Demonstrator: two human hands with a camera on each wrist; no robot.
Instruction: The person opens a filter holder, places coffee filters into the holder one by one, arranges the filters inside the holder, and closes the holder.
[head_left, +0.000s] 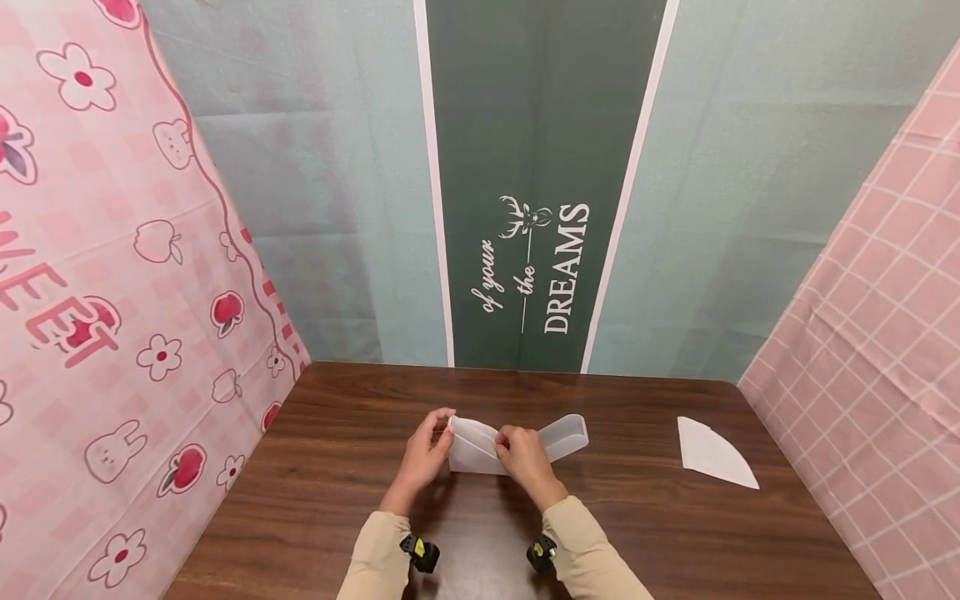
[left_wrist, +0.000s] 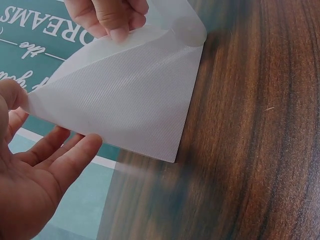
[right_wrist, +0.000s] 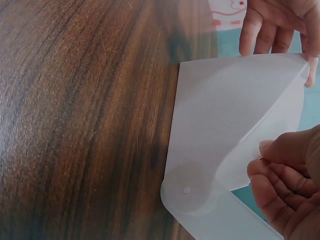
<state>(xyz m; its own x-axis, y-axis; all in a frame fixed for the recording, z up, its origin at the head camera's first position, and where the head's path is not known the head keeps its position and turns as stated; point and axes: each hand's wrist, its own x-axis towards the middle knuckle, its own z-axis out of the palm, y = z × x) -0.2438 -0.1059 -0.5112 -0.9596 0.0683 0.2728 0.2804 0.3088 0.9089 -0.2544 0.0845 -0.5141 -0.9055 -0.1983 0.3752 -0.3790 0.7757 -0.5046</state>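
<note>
– Your left hand (head_left: pixel 426 450) has the corner! Thumb and index pinch one end of a whitish, finely ribbed, flat plastic-looking holder (left_wrist: pixel 130 105), and your other fingers reach out along its edge.

– And your right hand (head_left: pixel 525 457) is in on it too: thumb and forefinger clamped on a thin, smooth white sheet with a curved rim (left_wrist: pixel 90 54), which peeks out past the holder's slanting edge.

– Where have you got all this? Right in front of you, over the brown wood-grain table (head_left: pixel 637 517), the ribbed face turned towards you. Whether its lower edge touches the wood, I can't tell.

– Look by your right hand: a translucent, round-ended plastic strip (head_left: pixel 562 440) angles away from the holder, and the right wrist view shows the two overlapping at a small pale round spot (right_wrist: pixel 186 190).

– Out to your right, well apart from both hands, a white, fan-shaped paper-like piece (head_left: pixel 716 454) lies on the table.

– Beige sleeves (head_left: pixel 600 550) on your arms, a dark green cloth panel with white lettering (head_left: pixel 555 100) facing you, and pink apple-print cloth (head_left: pixel 172 275) up your left side!
</note>
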